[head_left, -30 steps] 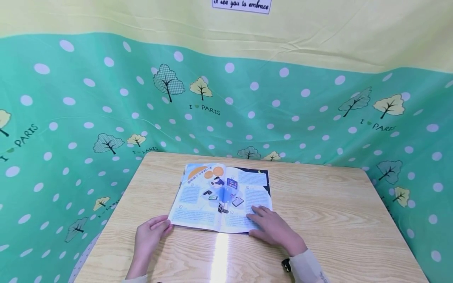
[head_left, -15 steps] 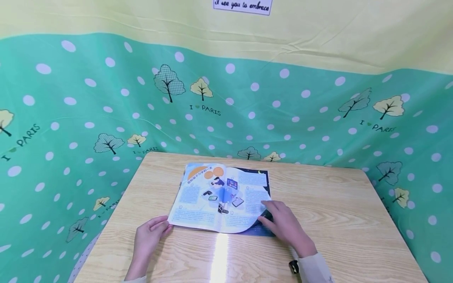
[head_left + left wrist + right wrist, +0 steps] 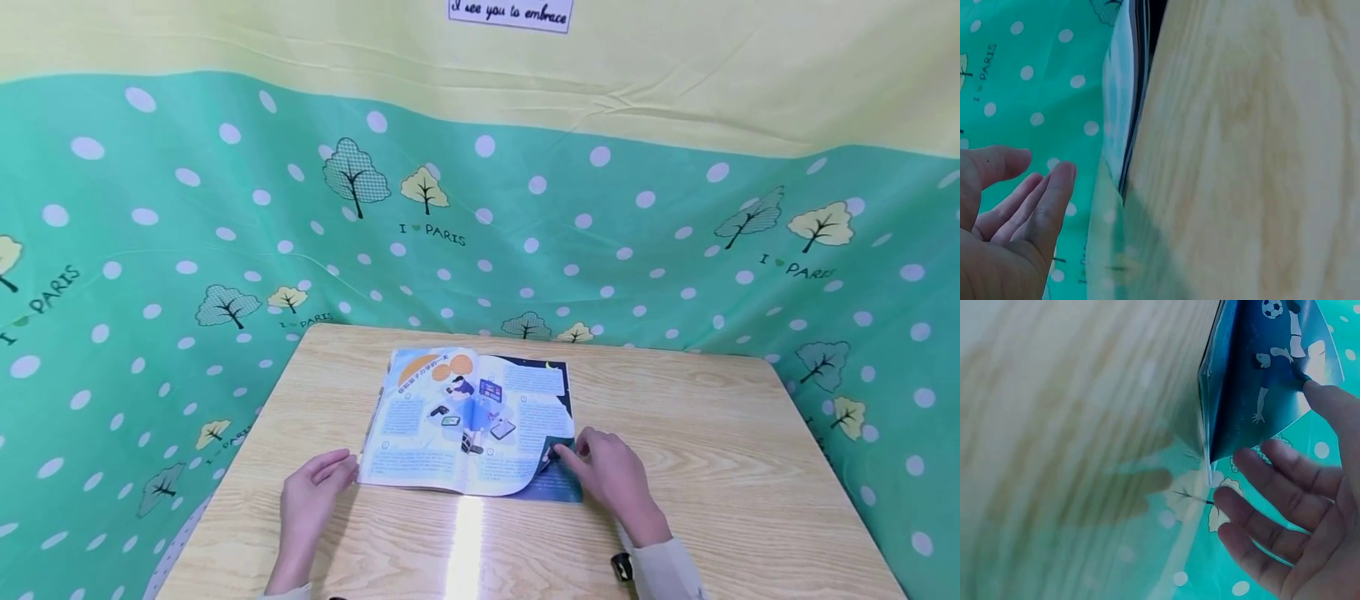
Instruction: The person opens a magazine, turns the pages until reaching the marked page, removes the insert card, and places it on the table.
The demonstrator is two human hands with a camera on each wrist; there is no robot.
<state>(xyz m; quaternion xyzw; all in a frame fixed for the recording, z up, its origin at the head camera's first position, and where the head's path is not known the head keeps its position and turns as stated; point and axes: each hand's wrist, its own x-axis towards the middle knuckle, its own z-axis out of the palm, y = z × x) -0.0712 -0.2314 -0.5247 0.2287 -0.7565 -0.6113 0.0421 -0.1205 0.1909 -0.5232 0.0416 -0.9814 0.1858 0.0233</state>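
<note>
A magazine [image 3: 420, 425] lies spread on the table, with blue text and cartoon figures across both pages. Its lower right page corner [image 3: 551, 454] curls up, showing a dark underside and a dark blue page beneath. My right hand [image 3: 615, 479] is at that corner, its thumb against the curled page. In the right wrist view the thumb [image 3: 1329, 403] touches the dark side with a soccer picture, while the other fingers [image 3: 1260, 519] are spread below, off the paper. My left hand [image 3: 318, 492] is beside the left page's lower corner, fingers loosely bent and holding nothing.
The wooden table [image 3: 712, 483] extends around the magazine, with a bright light reflection at the front. A green dotted curtain [image 3: 622, 250] with trees hangs behind and along both sides. A dark band [image 3: 622, 567] shows at the right wrist.
My right hand has moved from lying on the right page to its outer corner, and that corner has curled upward. The left hand has shifted slightly off the left corner.
</note>
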